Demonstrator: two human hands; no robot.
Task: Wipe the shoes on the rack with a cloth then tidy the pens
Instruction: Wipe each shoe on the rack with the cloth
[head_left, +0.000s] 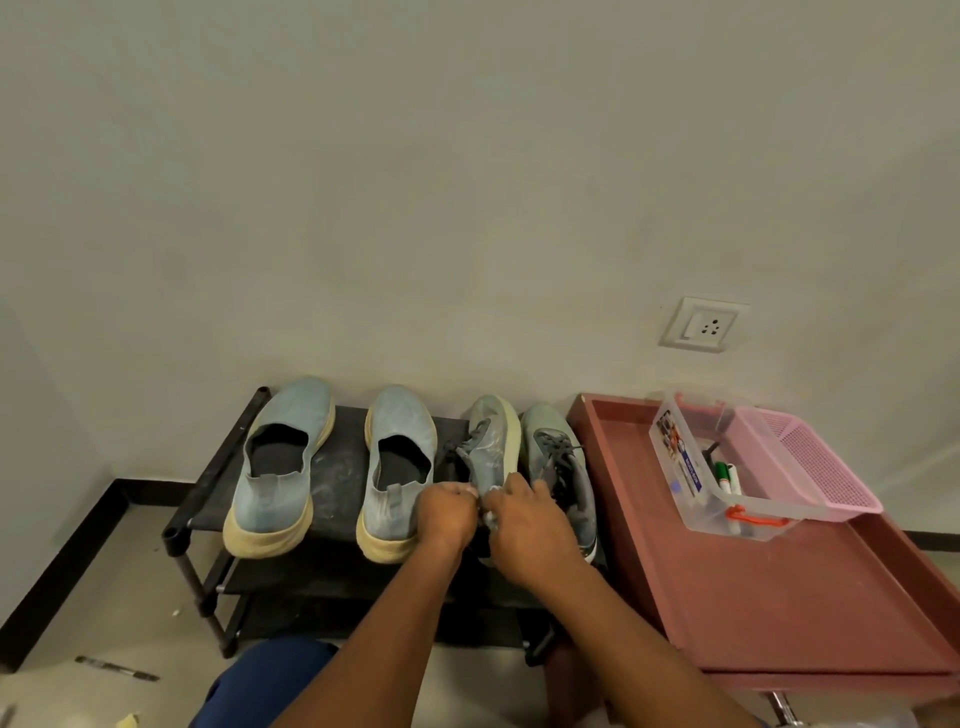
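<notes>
Two pairs of shoes stand on the top shelf of a black shoe rack (340, 467): pale blue slip-ons (283, 467) (397, 467) on the left, grey lace-up sneakers on the right. The left grey sneaker (491, 447) is tipped on its side. My left hand (447, 512) and my right hand (524, 525) meet at its heel, fingers curled round it. A small pale bit shows between the hands; I cannot tell if it is a cloth. The other grey sneaker (563, 467) lies just right of my right hand. Marker pens (727, 478) lie in a clear plastic box (696, 499).
The clear box and a pink mesh basket (826, 462) sit at the back of a red tray-topped table (779, 597) right of the rack. A pen (117, 669) lies on the floor at the lower left. A wall socket (701, 325) is above the table. My knee (265, 680) is below.
</notes>
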